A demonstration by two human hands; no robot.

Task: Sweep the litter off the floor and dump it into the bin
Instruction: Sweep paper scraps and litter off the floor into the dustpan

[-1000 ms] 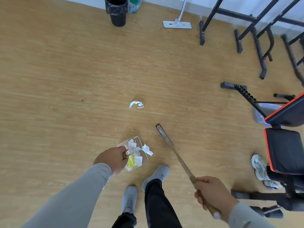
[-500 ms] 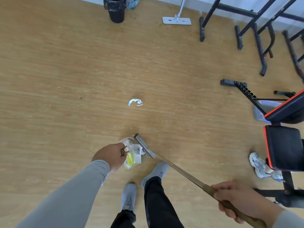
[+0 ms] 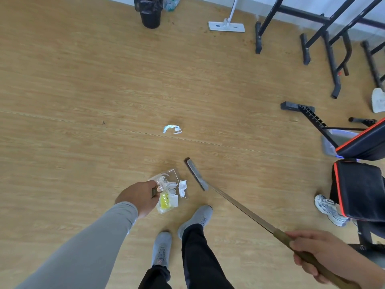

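Observation:
My left hand (image 3: 138, 197) grips the handle of a clear dustpan (image 3: 174, 174) low over the wooden floor. Crumpled white paper and a yellow scrap lie in the pan. My right hand (image 3: 318, 254) is closed on the wooden handle of a broom (image 3: 239, 207). Its narrow brush head (image 3: 195, 174) rests just right of the pan, apart from it. One white-blue scrap of litter (image 3: 171, 129) lies on the floor further ahead. A black lined bin (image 3: 149, 11) stands at the far wall.
A flat white mop (image 3: 226, 26) leans by the wall right of the bin. Black gym frames (image 3: 325, 42) and a red-trimmed bench (image 3: 360, 184) fill the right side. A sneaker (image 3: 330, 209) lies beside the bench. My own feet (image 3: 195, 217) stand just behind the pan.
The broom head swept left against the dustpan half a second ago and has now drawn back to the right, away from it. My left hand and the pan stayed in place.

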